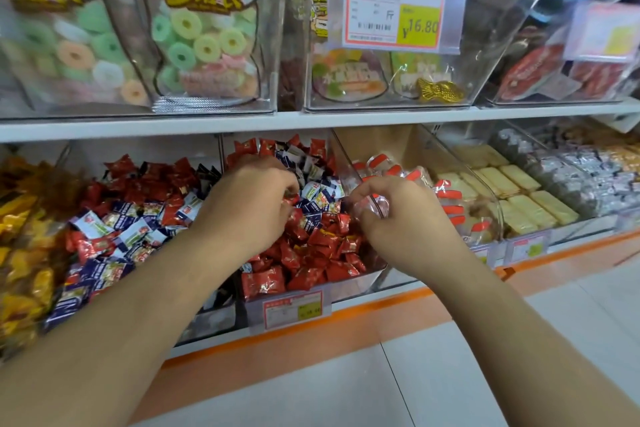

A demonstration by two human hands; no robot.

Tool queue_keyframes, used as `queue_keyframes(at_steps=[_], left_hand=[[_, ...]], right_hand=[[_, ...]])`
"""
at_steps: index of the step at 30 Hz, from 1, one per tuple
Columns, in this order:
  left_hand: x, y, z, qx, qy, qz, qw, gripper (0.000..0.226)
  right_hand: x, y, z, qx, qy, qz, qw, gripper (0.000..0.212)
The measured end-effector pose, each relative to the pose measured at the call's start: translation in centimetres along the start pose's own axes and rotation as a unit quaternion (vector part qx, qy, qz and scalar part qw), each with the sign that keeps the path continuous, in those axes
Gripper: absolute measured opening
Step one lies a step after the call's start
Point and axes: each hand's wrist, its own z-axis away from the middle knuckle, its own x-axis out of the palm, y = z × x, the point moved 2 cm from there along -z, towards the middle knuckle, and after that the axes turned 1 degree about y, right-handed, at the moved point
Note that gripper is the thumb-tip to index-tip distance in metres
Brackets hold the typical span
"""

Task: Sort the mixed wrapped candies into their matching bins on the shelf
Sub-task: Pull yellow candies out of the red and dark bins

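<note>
Head view: both hands reach into the middle bin on the lower shelf, where red candies fill the front and blue-and-white candies lie heaped toward the back. The left hand hovers over the seam between the two colours, fingers curled down and pinching what looks like a red wrapper at its tips, though the grip is partly hidden. The right hand sits at the bin's clear right wall, fingers curled in a pinch; whether it holds a candy cannot be told. The blue-and-white strays lie just ahead of both hands, between them, slightly nearer the left. Their likely home, the left bin, already mixed red and blue, stands beside the left forearm, so that hand seems better placed to carry them across. Wrappers lie at all angles, showing no shared long axis.
</note>
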Motion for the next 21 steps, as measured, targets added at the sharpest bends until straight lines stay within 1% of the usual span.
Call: queue_keyframes(at_steps=[2,4,6,7,9,10,11,12,16,21], left_hand=[[0.5,0.8,0.2,0.038,-0.010,0.002,0.999,0.033],[1.0,2.0,0.2,0.066,-0.036,0.029,0.997,0.032],[1.7,3.3,0.4,0.044,-0.112,0.086,0.989,0.028],[2.2,3.8,0.6,0.026,-0.163,0.104,0.981,0.030],[3.4,4.3,1.0,0.015,-0.253,0.087,0.963,0.045],[3.8,4.3,1.3,0.014,-0.274,0.074,0.959,0.053],[3.9,4.1,1.3,0.007,-0.278,0.069,0.958,0.055],[3.8,4.0,1.3,-0.004,-0.271,0.070,0.960,0.053],[3.0,3.7,1.1,-0.040,-0.223,0.103,0.969,0.029],[2.6,3.2,0.8,-0.033,-0.166,0.128,0.977,0.025]], right_hand=[[0.0,-0.1,0.0,0.003,0.004,-0.007,1.000,0.020],[0.0,-0.2,0.0,0.002,0.008,-0.009,1.000,0.020],[0.1,-0.2,0.0,-0.003,0.008,-0.009,1.000,0.019],[0.1,-0.2,0.0,-0.002,0.007,-0.007,1.000,0.020],[0.1,-0.2,0.0,-0.001,0.004,-0.003,1.000,0.020],[0.0,-0.2,0.1,0.000,0.002,-0.002,1.000,0.020],[0.0,-0.2,0.1,0.001,0.000,-0.003,1.000,0.020],[-0.1,-0.2,0.1,0.003,0.000,-0.002,1.000,0.020],[-0.2,-0.1,0.2,0.011,0.002,-0.002,1.000,0.020],[-0.2,-0.2,0.3,0.003,0.007,-0.009,1.000,0.019]])
